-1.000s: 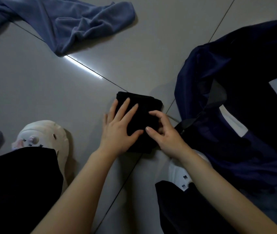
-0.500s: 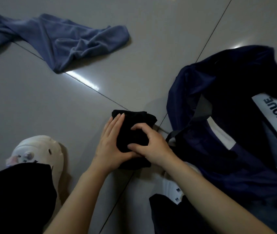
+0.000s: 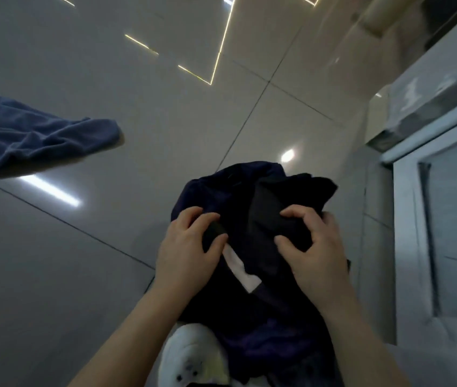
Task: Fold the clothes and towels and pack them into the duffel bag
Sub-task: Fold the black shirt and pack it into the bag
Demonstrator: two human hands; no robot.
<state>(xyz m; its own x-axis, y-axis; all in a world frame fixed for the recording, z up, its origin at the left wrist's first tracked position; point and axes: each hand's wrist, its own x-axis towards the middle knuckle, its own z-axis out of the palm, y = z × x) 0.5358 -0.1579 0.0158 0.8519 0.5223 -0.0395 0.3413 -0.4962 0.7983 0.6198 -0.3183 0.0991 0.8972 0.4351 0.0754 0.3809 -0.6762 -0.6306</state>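
From the head camera — the only view there was — the scene had shifted a good deal in a second. The folded black garment (image 3: 291, 208), which had been lying flat on the floor tiles (image 3: 88, 275) under both palms beside the bag, was now up off the floor and at the mouth of the navy duffel bag (image 3: 221, 185). The right hand (image 3: 316, 252) had its fingers curled down onto the black bundle, gripping it and pressing it into the opening. The left hand (image 3: 185, 247) was curled round the near rim of the bag, thumb and fingers pinching a dark strap or edge just above a white label (image 3: 240, 270), apparently to hold the mouth open. Whether the garment already sat fully inside I could not tell; the dark cloths ran together.

The view had also swung up and to the right, so a pale cabinet front (image 3: 431, 219) showed at the side. The blue towel (image 3: 26, 143) lay crumpled on the tiles, well apart to the left, not yet folded. A white shoe (image 3: 191, 356) showed below the bag.

I judged one item was nearly packed — the towel at least remained.
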